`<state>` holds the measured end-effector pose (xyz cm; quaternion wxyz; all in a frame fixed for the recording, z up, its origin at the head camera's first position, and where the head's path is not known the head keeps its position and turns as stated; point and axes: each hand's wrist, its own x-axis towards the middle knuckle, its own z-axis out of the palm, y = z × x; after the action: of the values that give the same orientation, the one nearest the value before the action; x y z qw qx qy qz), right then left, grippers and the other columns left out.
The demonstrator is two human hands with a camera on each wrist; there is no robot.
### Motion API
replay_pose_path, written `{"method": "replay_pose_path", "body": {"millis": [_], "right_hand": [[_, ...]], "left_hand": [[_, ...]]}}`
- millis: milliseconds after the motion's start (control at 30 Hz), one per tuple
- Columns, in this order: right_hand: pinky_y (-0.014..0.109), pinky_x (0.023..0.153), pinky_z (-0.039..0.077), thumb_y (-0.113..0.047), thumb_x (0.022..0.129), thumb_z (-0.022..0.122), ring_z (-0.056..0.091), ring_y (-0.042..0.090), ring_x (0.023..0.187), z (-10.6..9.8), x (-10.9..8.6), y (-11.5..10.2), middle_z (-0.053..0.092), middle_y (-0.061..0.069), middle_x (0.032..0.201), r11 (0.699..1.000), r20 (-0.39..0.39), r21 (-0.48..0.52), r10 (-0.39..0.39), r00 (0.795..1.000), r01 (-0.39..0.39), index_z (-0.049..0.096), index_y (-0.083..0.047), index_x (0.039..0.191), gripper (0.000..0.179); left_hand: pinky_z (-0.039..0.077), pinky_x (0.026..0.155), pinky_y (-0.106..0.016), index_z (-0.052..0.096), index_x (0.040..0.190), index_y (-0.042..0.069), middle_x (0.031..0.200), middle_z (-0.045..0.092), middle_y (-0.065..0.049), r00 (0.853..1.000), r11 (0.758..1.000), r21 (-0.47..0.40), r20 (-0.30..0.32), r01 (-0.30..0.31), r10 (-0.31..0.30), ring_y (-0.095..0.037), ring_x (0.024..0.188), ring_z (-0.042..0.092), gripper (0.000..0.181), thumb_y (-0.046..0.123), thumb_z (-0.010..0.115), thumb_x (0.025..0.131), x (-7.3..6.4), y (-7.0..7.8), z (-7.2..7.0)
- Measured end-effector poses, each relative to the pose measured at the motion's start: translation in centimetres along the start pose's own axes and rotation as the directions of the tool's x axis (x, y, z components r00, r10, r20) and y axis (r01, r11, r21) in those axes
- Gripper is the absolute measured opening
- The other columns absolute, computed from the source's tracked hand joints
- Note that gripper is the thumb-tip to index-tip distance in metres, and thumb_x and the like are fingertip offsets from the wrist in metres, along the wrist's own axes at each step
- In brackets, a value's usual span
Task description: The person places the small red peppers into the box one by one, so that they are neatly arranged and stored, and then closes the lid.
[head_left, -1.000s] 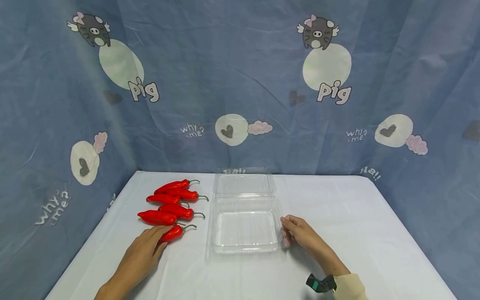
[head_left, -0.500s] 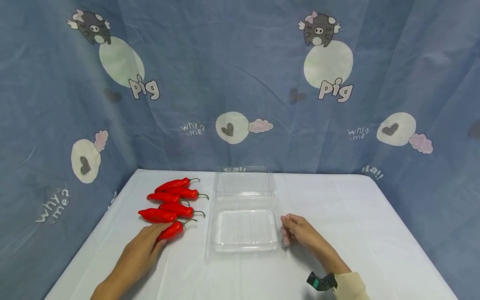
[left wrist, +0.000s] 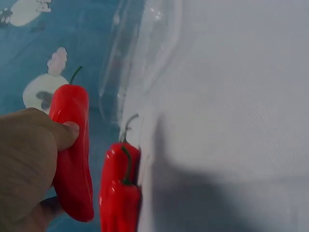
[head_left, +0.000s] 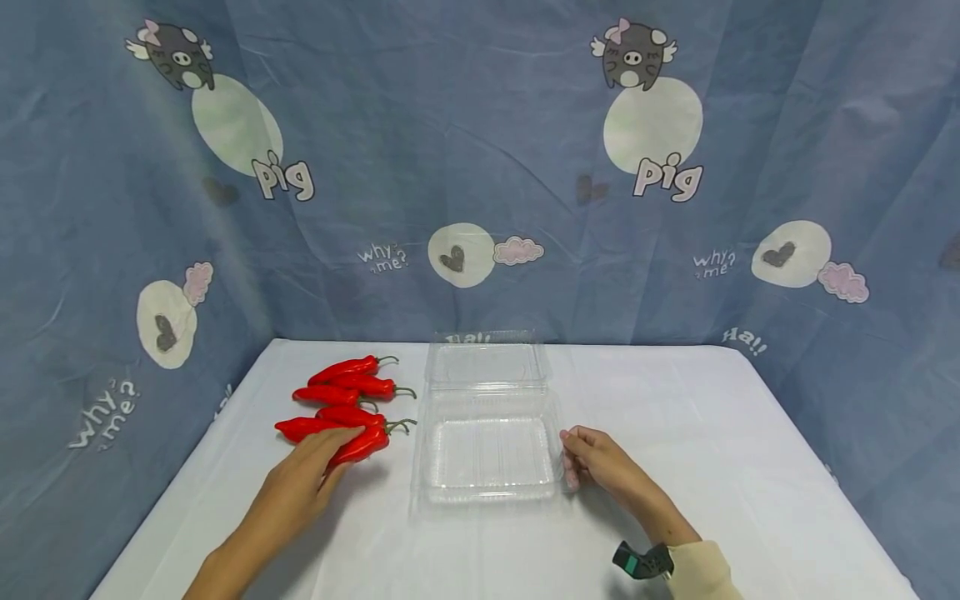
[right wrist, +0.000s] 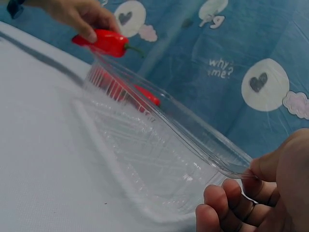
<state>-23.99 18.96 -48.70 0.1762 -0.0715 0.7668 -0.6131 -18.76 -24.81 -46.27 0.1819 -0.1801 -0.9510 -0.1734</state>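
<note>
My left hand [head_left: 296, 483] grips a red chili pepper [head_left: 365, 443] by its sides, thumb across the near face in the left wrist view. The pepper [left wrist: 72, 154] is raised above the table, its green stem pointing away from the fingers. With thumb and fingers my right hand [head_left: 603, 467] pinches the right rim of a clear plastic clamshell container [head_left: 491, 457]. The container lies unfolded, with its lid [head_left: 487, 367] flipped back toward the wall. In the right wrist view the thumb [right wrist: 265, 166] presses on the rim's corner.
Several more red chili peppers [head_left: 327, 395] lie in a loose group at the table's left, beside and behind the held one. Blue printed cloth [head_left: 480, 150] hangs behind and on both sides of the white table [head_left: 675, 400].
My left hand has picked up the nearest pepper and moved it up and to the right, so it now overlaps its neighbours in the head view. My right hand keeps its place on the container.
</note>
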Motion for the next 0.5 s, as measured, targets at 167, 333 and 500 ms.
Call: {"method": "replay_pose_path", "body": {"millis": [167,333,500], "right_hand": [[0.025,0.056,0.043,-0.029,0.109,0.046,0.056,0.014,0.059,0.0,0.0,0.0,0.055,0.001,0.073,1.000,-0.003,-0.003,-0.001,1.000,0.001,0.051,-0.004,0.088,0.033],[0.025,0.056,0.043,-0.029,0.108,0.046,0.056,0.015,0.059,0.0,-0.1,-0.1,0.055,0.002,0.072,1.000,-0.006,-0.006,-0.001,1.000,0.001,0.051,-0.004,0.089,0.033],[0.025,0.056,0.043,-0.029,0.108,0.046,0.056,0.014,0.059,0.0,-0.1,-0.1,0.055,0.001,0.072,1.000,0.003,-0.007,-0.012,1.000,0.012,0.051,-0.003,0.089,0.033]], "left_hand": [[0.057,0.090,-0.050,0.058,0.140,0.020,0.130,0.062,-0.003,1.000,1.000,-0.016,-0.005,-0.010,0.010,-0.026,0.120,0.056,0.065,0.010,0.084,0.081,0.7,1.2,-0.4],[0.057,0.090,-0.047,0.057,0.141,0.023,0.130,0.062,0.000,1.000,0.999,-0.023,-0.010,-0.029,0.029,-0.022,0.120,0.057,0.065,0.013,0.083,0.083,1.1,2.2,-0.6],[0.057,0.090,-0.044,0.058,0.140,0.023,0.130,0.062,0.005,0.996,0.996,-0.043,-0.031,-0.080,0.078,-0.017,0.119,0.057,0.060,0.015,0.082,0.085,1.3,2.9,-0.6]]}}
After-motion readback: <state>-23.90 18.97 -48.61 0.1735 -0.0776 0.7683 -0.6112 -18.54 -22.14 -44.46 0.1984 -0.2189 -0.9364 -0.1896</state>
